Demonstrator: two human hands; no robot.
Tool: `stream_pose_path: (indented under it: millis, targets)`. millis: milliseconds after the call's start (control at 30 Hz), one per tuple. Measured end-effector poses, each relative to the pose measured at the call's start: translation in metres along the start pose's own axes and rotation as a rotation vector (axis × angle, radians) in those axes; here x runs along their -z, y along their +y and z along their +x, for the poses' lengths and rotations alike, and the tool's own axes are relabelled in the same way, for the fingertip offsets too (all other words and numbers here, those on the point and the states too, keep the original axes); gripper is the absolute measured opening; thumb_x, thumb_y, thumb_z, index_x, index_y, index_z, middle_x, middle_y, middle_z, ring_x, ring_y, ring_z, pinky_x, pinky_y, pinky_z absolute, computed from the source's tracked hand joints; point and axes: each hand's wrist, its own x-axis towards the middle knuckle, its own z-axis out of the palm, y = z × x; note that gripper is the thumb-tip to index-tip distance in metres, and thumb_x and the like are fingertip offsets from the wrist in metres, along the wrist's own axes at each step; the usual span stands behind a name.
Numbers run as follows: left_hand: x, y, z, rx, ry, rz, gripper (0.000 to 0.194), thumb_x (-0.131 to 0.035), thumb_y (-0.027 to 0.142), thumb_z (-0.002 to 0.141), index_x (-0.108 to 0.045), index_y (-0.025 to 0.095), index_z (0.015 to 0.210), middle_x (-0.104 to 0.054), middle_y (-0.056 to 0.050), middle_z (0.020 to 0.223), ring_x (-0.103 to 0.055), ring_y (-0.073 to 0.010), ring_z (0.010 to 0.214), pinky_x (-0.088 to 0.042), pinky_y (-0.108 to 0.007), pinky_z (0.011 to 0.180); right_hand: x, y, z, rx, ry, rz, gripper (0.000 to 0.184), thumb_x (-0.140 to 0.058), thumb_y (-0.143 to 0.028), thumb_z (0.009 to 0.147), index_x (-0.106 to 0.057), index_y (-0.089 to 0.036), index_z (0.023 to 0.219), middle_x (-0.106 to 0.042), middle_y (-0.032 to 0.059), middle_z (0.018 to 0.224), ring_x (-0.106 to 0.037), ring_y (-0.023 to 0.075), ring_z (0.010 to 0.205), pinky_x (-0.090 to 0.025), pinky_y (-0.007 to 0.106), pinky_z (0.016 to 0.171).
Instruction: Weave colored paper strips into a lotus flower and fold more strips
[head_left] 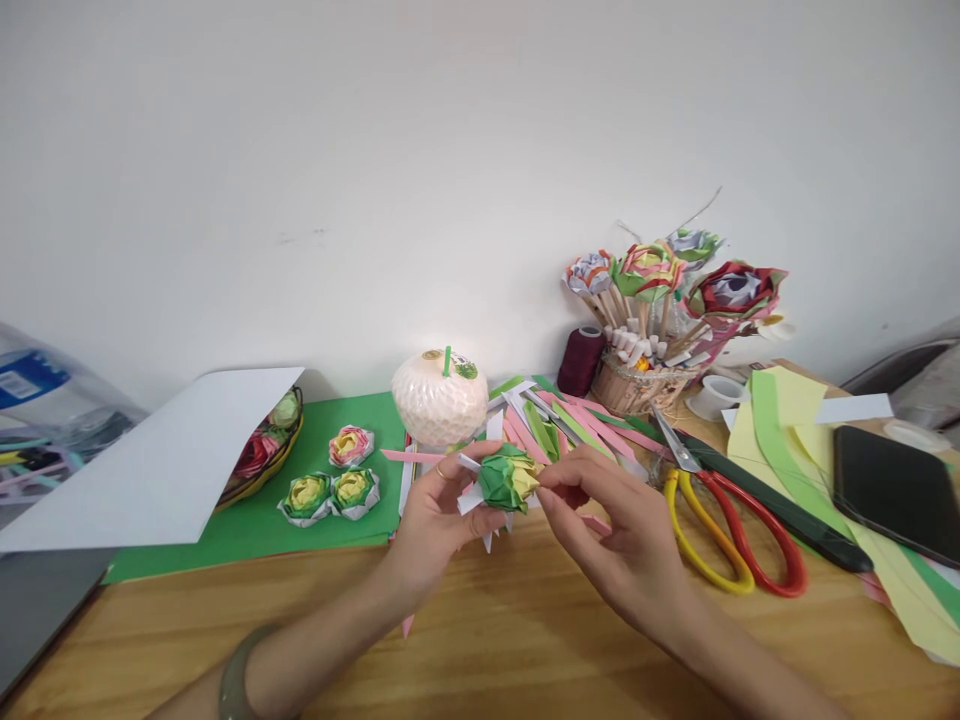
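Note:
Between my two hands is a folded paper flower (504,480) with green outer petals, a yellow centre and white strips sticking out at its base. My left hand (442,505) is closed around the base, thumb below and fingers behind. At the yellow tip, the thumb and forefinger of my right hand (611,525) are pinched against a petal edge; the exact contact is small. Three finished paper flowers lie to the left: a pink one (351,446) and two green-and-yellow ones (355,490). Just behind the held flower are loose pink, green and white paper strips (555,420).
Scissors (720,520) with red and yellow handles lie right of my right hand, beside a dark green-handled tool (795,510) and a phone (896,490). A cream round container (439,400) stands behind. White paper (172,450) overhangs a basket (289,440) at left. Paper flowers fill a wooden holder (637,388).

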Motion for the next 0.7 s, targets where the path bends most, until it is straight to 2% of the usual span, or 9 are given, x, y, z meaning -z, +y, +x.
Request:
stream_pose_path:
  millis: [200, 333, 400, 467, 600, 700]
  targets:
    - [-0.002, 0.003, -0.002, -0.050, -0.013, 0.075, 0.046, -0.077, 0.011, 0.055, -0.067, 0.026, 0.097, -0.067, 0.000, 0.086, -0.059, -0.0155, 0.084, -0.045, -0.025, 0.077, -0.002, -0.001, 0.002, -0.014, -0.019, -0.050, 0.015, -0.047, -0.013, 0.082, -0.051, -0.020, 0.070, -0.051, -0.0011, 0.062, -0.049, 0.0113, 0.056, -0.040, 0.023, 0.052]
    - [-0.003, 0.003, -0.001, -0.104, -0.022, 0.120, 0.045, -0.075, 0.006, 0.055, -0.068, 0.028, 0.093, -0.066, 0.001, 0.095, -0.059, -0.0138, 0.082, -0.045, -0.023, 0.076, -0.009, 0.007, -0.002, 0.105, 0.076, -0.309, 0.015, -0.048, -0.008, 0.077, -0.053, -0.019, 0.068, -0.052, 0.0004, 0.060, -0.050, 0.0123, 0.056, -0.038, 0.024, 0.052]
    - [-0.003, 0.002, 0.000, -0.107, -0.005, 0.139, 0.046, -0.076, 0.006, 0.053, -0.068, 0.027, 0.093, -0.066, 0.001, 0.092, -0.058, -0.0136, 0.080, -0.046, -0.023, 0.074, -0.011, 0.009, -0.004, 0.159, 0.108, -0.382, 0.013, -0.050, -0.008, 0.077, -0.055, -0.018, 0.069, -0.054, 0.0015, 0.062, -0.050, 0.0131, 0.056, -0.039, 0.025, 0.053]
    - [-0.002, 0.001, 0.001, -0.081, 0.020, 0.128, 0.046, -0.077, 0.010, 0.053, -0.067, 0.025, 0.095, -0.066, 0.000, 0.089, -0.058, -0.0146, 0.081, -0.046, -0.023, 0.072, -0.009, 0.009, -0.003, 0.126, 0.084, -0.297, 0.012, -0.050, -0.011, 0.079, -0.057, -0.018, 0.073, -0.055, 0.0015, 0.063, -0.051, 0.0127, 0.057, -0.040, 0.024, 0.054]
    - [0.000, -0.003, 0.001, -0.026, 0.017, 0.042, 0.046, -0.078, 0.019, 0.056, -0.064, 0.024, 0.100, -0.067, -0.002, 0.092, -0.059, -0.0190, 0.091, -0.048, -0.025, 0.072, -0.001, 0.004, 0.002, -0.112, -0.035, 0.078, 0.014, -0.047, -0.018, 0.085, -0.059, -0.019, 0.078, -0.056, 0.0000, 0.067, -0.052, 0.0120, 0.062, -0.040, 0.022, 0.056]
    - [0.000, -0.003, 0.001, -0.017, 0.011, 0.001, 0.046, -0.078, 0.020, 0.056, -0.064, 0.024, 0.100, -0.067, -0.002, 0.095, -0.059, -0.0208, 0.094, -0.049, -0.026, 0.071, 0.001, 0.002, 0.006, -0.255, -0.069, 0.251, 0.022, -0.047, -0.024, 0.086, -0.059, -0.019, 0.068, -0.054, -0.0016, 0.063, -0.050, 0.0115, 0.062, -0.038, 0.022, 0.057]
